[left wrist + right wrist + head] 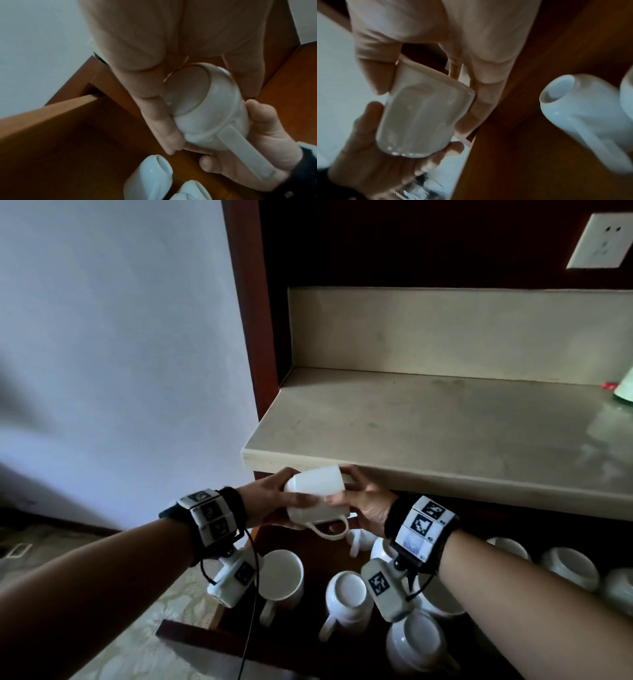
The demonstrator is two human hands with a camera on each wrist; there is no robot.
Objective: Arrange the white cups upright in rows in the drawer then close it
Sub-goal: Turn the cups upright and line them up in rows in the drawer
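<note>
A white cup lies on its side in the air above the open wooden drawer, its handle hanging down. My left hand grips it at the left end and my right hand at the right end. In the left wrist view the cup shows its mouth towards the left palm, with fingers curled along it. In the right wrist view the cup's base faces the camera. In the drawer one cup stands upright at the left; several others stand upside down.
A pale stone counter juts out just above the hands and the drawer. A white wall is at the left and a socket is high at the right. A green object sits at the counter's right edge.
</note>
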